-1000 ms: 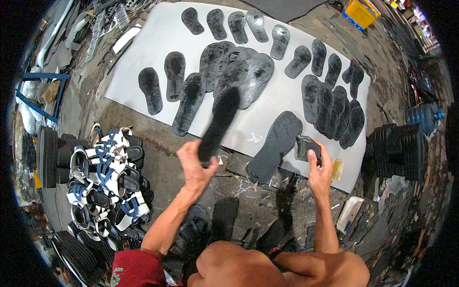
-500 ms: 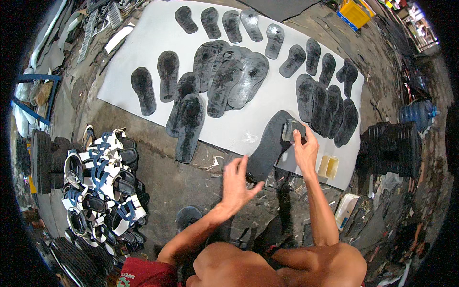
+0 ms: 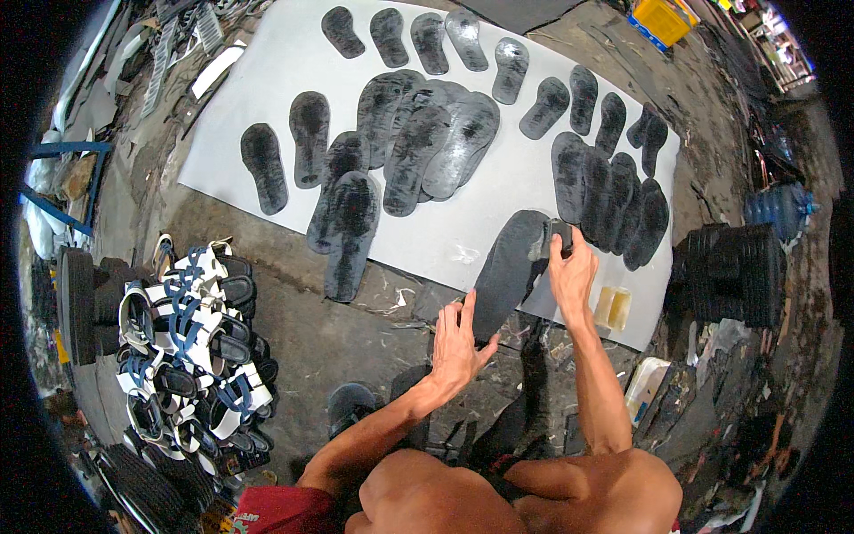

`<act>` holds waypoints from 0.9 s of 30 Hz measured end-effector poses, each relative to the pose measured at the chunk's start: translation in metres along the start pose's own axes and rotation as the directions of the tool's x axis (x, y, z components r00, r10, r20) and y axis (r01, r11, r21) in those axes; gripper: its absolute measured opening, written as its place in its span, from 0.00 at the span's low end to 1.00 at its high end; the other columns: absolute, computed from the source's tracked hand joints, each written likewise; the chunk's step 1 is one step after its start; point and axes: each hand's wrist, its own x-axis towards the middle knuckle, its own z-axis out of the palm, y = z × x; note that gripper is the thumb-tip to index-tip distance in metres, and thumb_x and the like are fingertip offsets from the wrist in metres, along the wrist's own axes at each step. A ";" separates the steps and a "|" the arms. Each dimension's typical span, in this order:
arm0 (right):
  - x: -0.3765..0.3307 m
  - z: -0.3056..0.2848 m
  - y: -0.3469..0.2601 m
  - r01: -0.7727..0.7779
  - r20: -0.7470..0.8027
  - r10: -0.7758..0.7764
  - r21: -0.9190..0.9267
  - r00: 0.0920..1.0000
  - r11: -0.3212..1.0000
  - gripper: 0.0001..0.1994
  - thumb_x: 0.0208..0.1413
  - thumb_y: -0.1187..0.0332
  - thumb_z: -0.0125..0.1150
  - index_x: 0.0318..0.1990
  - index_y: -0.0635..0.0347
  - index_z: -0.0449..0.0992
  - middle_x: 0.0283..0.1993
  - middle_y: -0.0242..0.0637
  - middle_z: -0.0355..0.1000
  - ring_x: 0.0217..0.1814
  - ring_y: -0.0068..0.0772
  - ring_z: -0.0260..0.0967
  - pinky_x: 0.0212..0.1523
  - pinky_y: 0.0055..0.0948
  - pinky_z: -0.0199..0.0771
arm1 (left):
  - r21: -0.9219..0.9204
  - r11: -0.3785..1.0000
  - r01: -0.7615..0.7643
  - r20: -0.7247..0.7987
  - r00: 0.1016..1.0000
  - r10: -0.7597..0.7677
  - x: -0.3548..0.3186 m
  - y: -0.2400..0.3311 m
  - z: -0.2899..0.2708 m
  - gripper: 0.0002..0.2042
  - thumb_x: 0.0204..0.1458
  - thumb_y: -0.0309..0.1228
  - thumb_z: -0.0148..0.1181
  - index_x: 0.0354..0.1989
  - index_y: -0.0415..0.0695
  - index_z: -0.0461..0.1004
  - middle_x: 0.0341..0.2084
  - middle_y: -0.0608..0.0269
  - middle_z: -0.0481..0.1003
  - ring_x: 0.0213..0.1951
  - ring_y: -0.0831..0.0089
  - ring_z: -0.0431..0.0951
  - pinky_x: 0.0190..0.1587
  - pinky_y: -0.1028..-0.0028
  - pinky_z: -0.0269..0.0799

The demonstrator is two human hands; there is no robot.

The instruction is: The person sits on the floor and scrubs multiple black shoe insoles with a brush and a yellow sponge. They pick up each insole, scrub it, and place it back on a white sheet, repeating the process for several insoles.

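Observation:
A large dark grey shoe sole (image 3: 509, 271) lies aslant at the near edge of a white sheet, its heel end toward me. My left hand (image 3: 455, 347) has that heel, fingers along the left edge and thumb below. In my right hand (image 3: 572, 271) is a small dark rectangular block (image 3: 559, 233), pinched between thumb and fingers beside the sole's upper right edge; its exact kind is unclear. A wet-looking patch shows on the sole next to the block. Several overlapping glossy black soles (image 3: 609, 200) lie just beyond my right hand.
More black soles (image 3: 418, 160) are spread over the white sheet (image 3: 427, 236). A yellowish smeared patch (image 3: 612, 308) marks its near right corner. White and blue sandals (image 3: 196, 347) are heaped at left. Dark sole stacks (image 3: 725, 276) stand at right, and a yellow container (image 3: 663, 22) at the far right.
My left hand has come forward and right onto the sole's heel, its fingers closing in. The block in my right hand has tilted and shifted slightly right, to the sole's edge.

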 end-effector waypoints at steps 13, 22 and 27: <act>0.051 0.011 -0.035 0.689 0.570 -0.618 0.121 0.541 0.715 0.18 0.63 0.75 0.64 0.59 0.51 0.86 0.53 0.43 0.84 0.58 0.53 0.78 0.59 0.49 0.76 | 0.091 0.995 -0.037 0.135 0.991 0.025 -0.010 0.001 -0.016 0.41 0.54 0.34 0.78 0.79 0.55 0.69 0.62 0.36 0.65 0.60 0.40 0.69 0.63 0.46 0.70; -0.028 -0.033 0.025 0.517 0.506 -0.420 -0.061 0.754 0.854 0.23 0.60 0.77 0.68 0.64 0.54 0.83 0.46 0.53 0.80 0.53 0.60 0.78 0.55 0.53 0.77 | 0.006 0.999 -0.052 0.174 0.983 0.050 0.000 0.006 -0.019 0.39 0.57 0.27 0.76 0.79 0.44 0.67 0.59 0.35 0.66 0.60 0.39 0.68 0.65 0.47 0.69; 0.050 -0.020 0.026 0.540 0.276 -0.499 -0.091 0.821 0.837 0.23 0.61 0.77 0.67 0.65 0.55 0.81 0.46 0.54 0.78 0.52 0.61 0.77 0.55 0.54 0.78 | -0.020 0.997 -0.081 0.173 0.981 0.083 0.027 0.019 -0.017 0.39 0.55 0.28 0.78 0.77 0.42 0.70 0.61 0.36 0.66 0.60 0.41 0.69 0.65 0.48 0.70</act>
